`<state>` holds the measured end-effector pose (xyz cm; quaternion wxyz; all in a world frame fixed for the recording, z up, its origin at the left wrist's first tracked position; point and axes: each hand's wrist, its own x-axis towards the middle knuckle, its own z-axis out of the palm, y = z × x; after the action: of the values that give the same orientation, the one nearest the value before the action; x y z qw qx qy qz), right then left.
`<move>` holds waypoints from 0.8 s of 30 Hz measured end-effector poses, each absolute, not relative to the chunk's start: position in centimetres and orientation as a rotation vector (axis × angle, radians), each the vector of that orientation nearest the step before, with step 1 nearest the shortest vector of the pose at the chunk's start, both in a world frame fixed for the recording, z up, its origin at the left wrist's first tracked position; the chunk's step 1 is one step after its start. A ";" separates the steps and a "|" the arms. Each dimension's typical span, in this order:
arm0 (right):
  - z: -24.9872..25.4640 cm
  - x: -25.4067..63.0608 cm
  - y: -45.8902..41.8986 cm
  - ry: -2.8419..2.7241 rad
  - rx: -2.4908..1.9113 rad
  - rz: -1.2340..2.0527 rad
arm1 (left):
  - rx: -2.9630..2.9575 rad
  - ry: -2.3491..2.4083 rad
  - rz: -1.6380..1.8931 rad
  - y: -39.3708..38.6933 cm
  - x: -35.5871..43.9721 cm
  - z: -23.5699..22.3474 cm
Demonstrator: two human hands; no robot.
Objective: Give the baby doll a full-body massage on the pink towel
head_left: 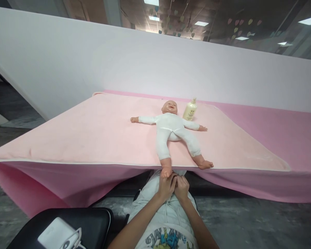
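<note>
A baby doll in a white bodysuit lies on its back on the pale pink blanket, arms and legs spread, feet at the near edge. A cream lotion bottle stands beside its head. My left hand and my right hand are pressed together just below the table edge, right under the doll's left-side foot. The fingers of both are curled and interlocked against each other. Nothing shows inside them.
The blanket covers a table draped in a deeper pink cloth, against a white wall panel. A black seat at lower left carries a white device with a cable. Grey floor lies below.
</note>
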<state>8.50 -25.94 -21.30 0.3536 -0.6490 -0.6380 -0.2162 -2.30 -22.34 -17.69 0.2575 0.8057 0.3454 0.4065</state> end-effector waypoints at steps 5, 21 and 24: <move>-21.3 8.4 -25.8 -1.638 -1.674 -0.541 | 2.188 0.950 1.098 -22.3 -2.3 -17.7; -22.2 8.1 -25.2 -1.702 -1.794 -0.380 | 2.195 1.030 1.034 -22.0 -2.2 -18.1; -22.7 8.3 -25.1 -1.692 -1.723 -0.398 | 2.197 1.030 1.028 -22.1 -2.2 -17.9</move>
<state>8.28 -25.14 -22.73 0.3401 -0.6619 -0.6502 -0.1530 -2.18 -22.12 -17.95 0.2503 0.8072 0.3784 0.3775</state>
